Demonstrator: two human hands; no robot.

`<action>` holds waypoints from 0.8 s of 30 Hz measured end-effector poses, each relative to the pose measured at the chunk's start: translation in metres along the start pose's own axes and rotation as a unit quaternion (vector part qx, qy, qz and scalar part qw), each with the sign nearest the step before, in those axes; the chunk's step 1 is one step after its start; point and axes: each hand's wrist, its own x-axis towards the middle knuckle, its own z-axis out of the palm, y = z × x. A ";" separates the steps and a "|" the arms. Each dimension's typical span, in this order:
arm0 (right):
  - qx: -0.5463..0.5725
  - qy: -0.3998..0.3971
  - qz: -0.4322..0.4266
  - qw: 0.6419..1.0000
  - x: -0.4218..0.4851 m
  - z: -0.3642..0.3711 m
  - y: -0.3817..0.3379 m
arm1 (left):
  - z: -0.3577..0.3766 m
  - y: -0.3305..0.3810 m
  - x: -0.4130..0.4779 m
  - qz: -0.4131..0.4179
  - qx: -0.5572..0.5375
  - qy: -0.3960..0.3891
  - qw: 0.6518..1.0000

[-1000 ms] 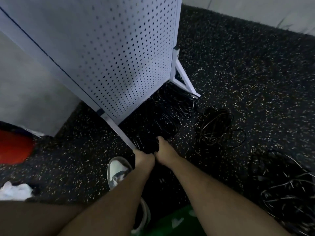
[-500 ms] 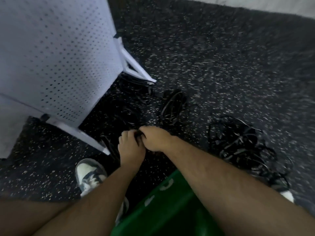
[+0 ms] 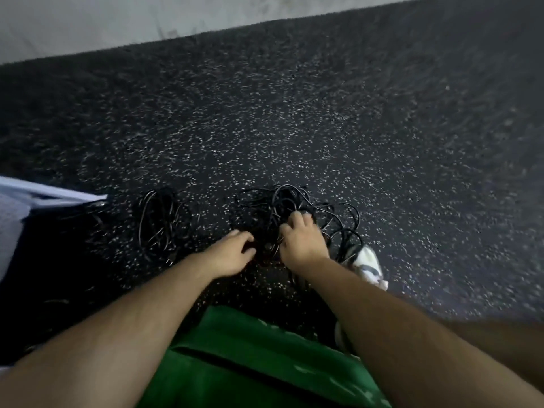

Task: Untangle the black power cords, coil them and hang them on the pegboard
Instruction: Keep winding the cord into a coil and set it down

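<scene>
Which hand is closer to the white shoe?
Right. The right hand is in the tangled cords beside the white shoe; the left hand lies farther, across the tangle.

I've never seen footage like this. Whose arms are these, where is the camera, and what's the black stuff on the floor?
No machine here: these are a person's two bare arms, filmed by one wide-angle camera worn on the head, looking down. On the speckled floor lies a tangle of black power cords. The right hand has its fingers curled into it, gripping. The left hand reaches its edge; whether it holds a cord is unclear. A second cord bundle lies to the left; the white pegboard shows a corner at far left. The green cloth is clothing; a white shoe stands beside the tangle.
</scene>
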 end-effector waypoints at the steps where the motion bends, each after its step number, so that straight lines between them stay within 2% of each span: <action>1: -0.007 0.025 0.034 0.999 -0.001 0.000 0.010 | -0.006 0.010 0.008 -0.005 0.016 0.000 1.000; 4: 0.081 0.002 0.156 0.984 0.005 0.004 0.035 | -0.010 0.053 0.029 0.007 0.023 0.006 1.000; 7: 0.302 -0.038 0.204 0.930 0.016 0.005 0.052 | 0.001 0.088 0.045 0.015 -0.028 0.031 0.999; 9: 0.393 0.010 0.178 0.902 0.016 -0.003 0.055 | 0.004 0.105 0.049 0.011 -0.035 0.052 0.998; 12: 0.421 0.042 0.126 0.898 0.020 -0.033 0.052 | -0.006 0.116 0.055 0.013 -0.071 0.075 0.995; 15: 0.402 0.055 0.071 0.911 0.026 -0.089 0.047 | -0.033 0.121 0.053 0.071 -0.245 0.104 0.961; 17: 0.429 0.091 0.037 0.898 0.021 -0.141 0.043 | -0.059 0.134 0.041 0.103 -0.322 0.131 0.932; 19: 0.497 0.126 0.008 0.858 0.010 -0.197 0.042 | -0.086 0.157 0.022 0.129 -0.339 0.141 0.921; 21: 0.543 0.165 -0.021 0.823 -0.003 -0.256 0.040 | -0.104 0.180 0.001 0.135 -0.361 0.117 0.915; 24: 0.624 0.212 -0.066 0.750 -0.025 -0.340 0.027 | -0.125 0.216 -0.045 0.174 -0.311 0.100 0.929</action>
